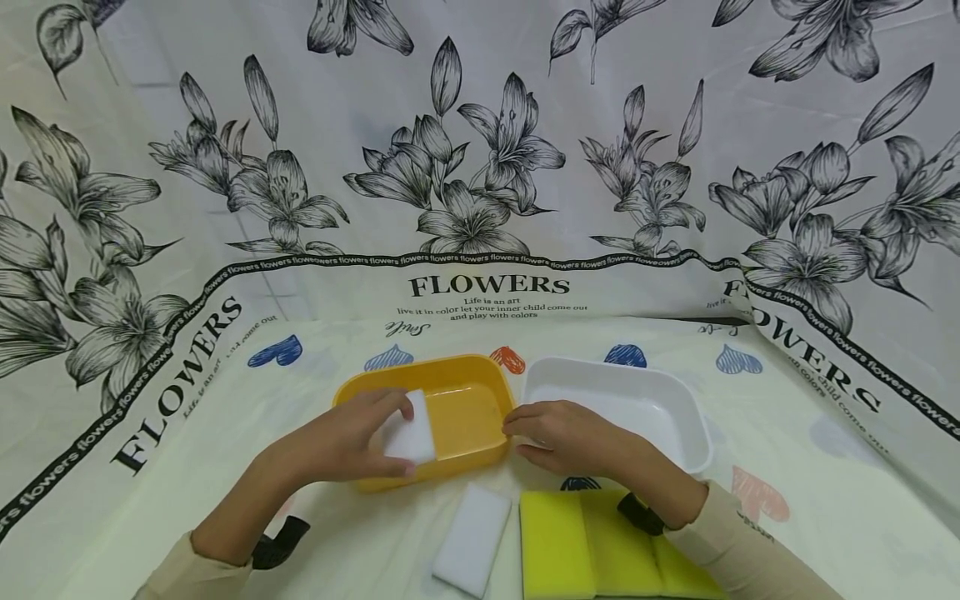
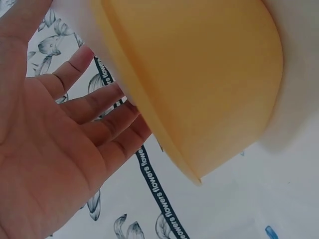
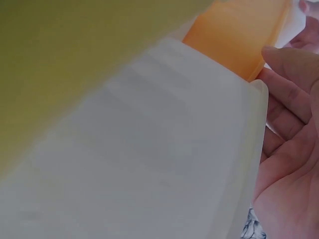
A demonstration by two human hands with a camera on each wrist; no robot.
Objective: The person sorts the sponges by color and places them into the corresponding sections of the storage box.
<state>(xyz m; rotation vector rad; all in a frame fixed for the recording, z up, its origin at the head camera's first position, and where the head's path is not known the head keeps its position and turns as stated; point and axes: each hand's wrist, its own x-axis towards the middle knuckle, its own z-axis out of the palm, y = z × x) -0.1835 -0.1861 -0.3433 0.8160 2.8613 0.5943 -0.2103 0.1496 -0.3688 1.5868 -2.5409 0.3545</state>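
Note:
My left hand (image 1: 341, 442) reaches over the left end of a yellow plastic tub (image 1: 472, 408). It holds a white sponge block (image 1: 412, 433) between thumb and fingers, and the sponge lies partly inside the tub. From the left wrist view, the tub's outer wall (image 2: 214, 74) hides much of the sponge, and the fingers (image 2: 89, 104) pass behind the rim. My right hand (image 1: 562, 433) grips the tub's right rim; the right wrist view has its thumb (image 3: 289, 62) against that orange-looking edge. Beneath the right hand sits a white plastic tub (image 1: 682, 417).
In front of the yellow tub, a second white sponge block (image 1: 472, 542) lies on the heart-printed cloth (image 1: 300, 533). Beside it are yellow sponge pads (image 1: 555, 542), partly under the right forearm. Flower-printed cloth (image 1: 645, 50) rises at the back and sides.

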